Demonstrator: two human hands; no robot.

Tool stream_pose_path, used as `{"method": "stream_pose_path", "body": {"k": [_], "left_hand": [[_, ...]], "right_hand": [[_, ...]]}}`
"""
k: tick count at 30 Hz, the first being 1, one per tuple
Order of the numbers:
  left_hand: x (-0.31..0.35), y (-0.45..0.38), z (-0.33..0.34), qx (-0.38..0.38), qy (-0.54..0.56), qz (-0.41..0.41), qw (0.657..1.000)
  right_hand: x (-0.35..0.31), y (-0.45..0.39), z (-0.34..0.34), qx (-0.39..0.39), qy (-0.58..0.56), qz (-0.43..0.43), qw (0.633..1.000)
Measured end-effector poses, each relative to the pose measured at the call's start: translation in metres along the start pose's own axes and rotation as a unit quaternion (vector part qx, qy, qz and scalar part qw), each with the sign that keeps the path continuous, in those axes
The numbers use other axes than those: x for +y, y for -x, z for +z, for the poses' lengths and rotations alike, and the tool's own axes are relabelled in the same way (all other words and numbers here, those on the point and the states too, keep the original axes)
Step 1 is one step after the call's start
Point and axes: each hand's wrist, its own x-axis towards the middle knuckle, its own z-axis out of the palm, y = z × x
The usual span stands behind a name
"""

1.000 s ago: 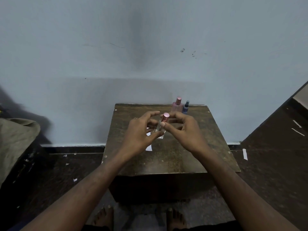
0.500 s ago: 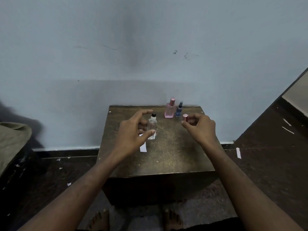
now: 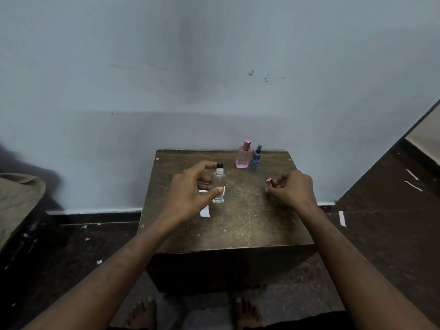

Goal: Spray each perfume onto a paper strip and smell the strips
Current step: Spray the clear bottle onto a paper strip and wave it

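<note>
My left hand (image 3: 188,194) grips a clear square perfume bottle (image 3: 218,186) with a black spray nozzle, thumb on its front and forefinger by the nozzle, over the brown table (image 3: 238,229). White paper strips (image 3: 204,212) lie on the table under and beside that hand. My right hand (image 3: 291,189) pinches the bottle's pink metallic cap (image 3: 269,181) off to the right, low over the table. A pink perfume bottle (image 3: 243,155) and a small blue spray bottle (image 3: 256,156) stand at the table's back edge.
The table stands against a pale blue wall. Dark floor around it carries scattered white paper scraps (image 3: 342,218). A khaki cloth (image 3: 16,201) lies at the left. My bare feet (image 3: 245,313) show below the table's front edge.
My right hand pulled the pink cap off the clear bottle and carried it right and down. The left hand keeps holding the bottle, now uncapped.
</note>
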Motion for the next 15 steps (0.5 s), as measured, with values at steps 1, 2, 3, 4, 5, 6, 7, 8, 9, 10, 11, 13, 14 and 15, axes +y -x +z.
{"method": "stream_pose_path", "body": {"k": [1,2,3,4,5,6,7,8,9,10,11,13,14,15], "left_hand": [[0.0003,0.0001,-0.0002,-0.001,-0.001,-0.002,1.0],[0.0005,0.0003,-0.0002,-0.001,-0.003,-0.004,1.0],[0.001,0.0004,-0.0002,-0.001,-0.003,-0.004,1.0],[0.0012,0.0008,-0.0006,-0.001,-0.003,-0.004,1.0],[0.0014,0.0011,-0.0008,-0.001,-0.004,-0.004,1.0],[0.0013,0.0013,-0.0008,-0.002,-0.004,-0.005,1.0],[0.0012,0.0015,-0.0008,-0.003,-0.003,-0.006,1.0],[0.0008,0.0016,-0.0009,-0.005,-0.001,-0.006,1.0],[0.0007,0.0016,-0.0009,-0.006,0.002,-0.007,1.0],[0.0008,0.0018,-0.0009,-0.008,0.004,-0.007,1.0],[0.0013,0.0021,-0.0008,-0.008,0.006,-0.007,1.0],[0.0019,0.0025,-0.0009,-0.009,0.01,-0.009,1.0],[0.0023,0.0027,-0.001,-0.01,0.012,-0.009,1.0],[0.0028,0.0028,-0.001,-0.011,0.013,-0.01,1.0]], "right_hand": [[0.0,0.0005,-0.0001,-0.003,0.004,-0.003,1.0],[0.0001,0.001,-0.0006,-0.005,0.007,-0.005,1.0],[0.0003,0.0013,-0.0012,-0.005,0.01,-0.007,1.0],[0.0002,0.0013,-0.0017,-0.003,0.012,-0.008,1.0],[-0.0002,0.0012,-0.0022,-0.002,0.011,-0.007,1.0],[-0.0004,0.0009,-0.0024,0.001,0.01,-0.008,1.0],[-0.0006,0.0008,-0.0022,0.003,0.007,-0.009,1.0],[-0.0007,0.0006,-0.002,0.004,0.002,-0.011,1.0],[-0.001,0.0005,-0.0018,0.007,-0.003,-0.014,1.0],[-0.001,0.0003,-0.0016,0.011,-0.005,-0.016,1.0],[-0.0012,0.0,-0.0015,0.019,-0.004,-0.021,1.0],[-0.0017,-0.0006,-0.0006,0.042,0.007,-0.04,0.998],[-0.0021,-0.0009,-0.0003,0.054,0.011,-0.05,0.997],[-0.0026,-0.0012,-0.0001,0.065,0.013,-0.06,0.996]]}}
